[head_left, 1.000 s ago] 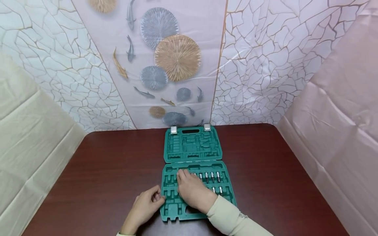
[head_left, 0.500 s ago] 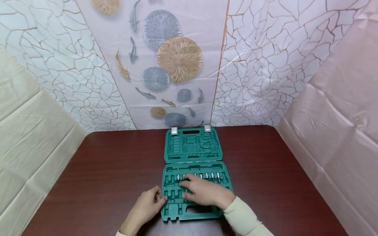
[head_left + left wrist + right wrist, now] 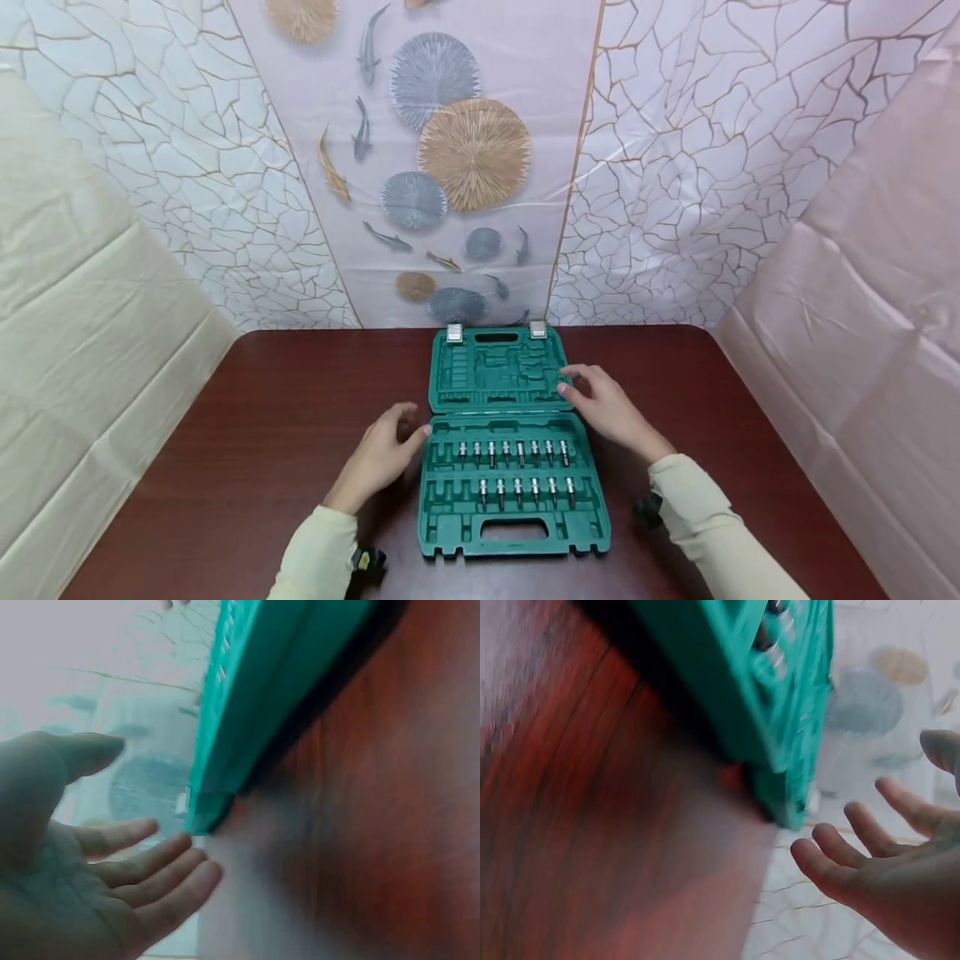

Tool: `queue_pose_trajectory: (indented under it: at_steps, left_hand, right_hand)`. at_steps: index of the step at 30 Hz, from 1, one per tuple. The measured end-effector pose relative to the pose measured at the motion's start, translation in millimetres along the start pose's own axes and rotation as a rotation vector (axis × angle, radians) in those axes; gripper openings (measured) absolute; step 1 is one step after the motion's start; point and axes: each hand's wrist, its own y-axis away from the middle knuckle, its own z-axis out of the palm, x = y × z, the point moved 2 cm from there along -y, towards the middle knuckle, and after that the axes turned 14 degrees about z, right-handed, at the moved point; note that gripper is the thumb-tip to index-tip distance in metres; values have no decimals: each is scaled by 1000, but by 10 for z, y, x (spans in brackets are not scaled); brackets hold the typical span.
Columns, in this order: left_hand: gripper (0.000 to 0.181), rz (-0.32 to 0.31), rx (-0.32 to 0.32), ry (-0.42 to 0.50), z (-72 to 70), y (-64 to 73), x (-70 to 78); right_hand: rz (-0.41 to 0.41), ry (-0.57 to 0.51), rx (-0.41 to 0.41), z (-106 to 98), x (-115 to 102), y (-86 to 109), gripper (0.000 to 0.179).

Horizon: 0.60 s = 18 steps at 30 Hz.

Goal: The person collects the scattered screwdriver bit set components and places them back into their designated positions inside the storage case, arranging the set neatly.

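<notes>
A green plastic tool case (image 3: 450, 529) lies spread flat in the head view, its lid (image 3: 491, 379) folded back toward the wall. Two rows of silver bit sockets sit in the lower half, a back row (image 3: 521, 454) and a front row (image 3: 518, 492). My left hand (image 3: 381, 457) is beside the case's left edge, thumb toward the rim, holding nothing. At the lid's right edge is my right hand (image 3: 609, 410), fingers spread and no object in them. Both wrist views show loose, extended fingers, with the left hand (image 3: 112, 877) and right hand (image 3: 900, 862) beside the case's side walls.
The case stands on a dark red-brown table (image 3: 315, 392). Behind it hangs a patterned backdrop (image 3: 480, 167), and pale cloth panels (image 3: 82, 333) flank the table. Two silver latches (image 3: 454, 333) stick up at the lid's far edge. Slots (image 3: 442, 492) at the left hold no sockets.
My right hand has left the socket rows and moved right and back to the lid's right edge, uncovering both rows. My left hand has shifted back along the left side and its fingers have spread.
</notes>
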Motion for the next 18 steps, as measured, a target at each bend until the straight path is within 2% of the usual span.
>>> queue_pose_trajectory:
  at_steps: [4, 10, 18]
  left_hand:
    - [63, -28, 9, 51, 11, -267, -106]
    - [71, -74, 19, 138, 95, -629, -258]
    - [69, -144, 67, 273, 118, -926, -374]
  right_hand:
    - [70, -60, -43, -45, 149, -170, 55]
    - [162, -155, -66, -36, 263, -389, 59]
    - [274, -287, -117, 34, 309, -562, 59]
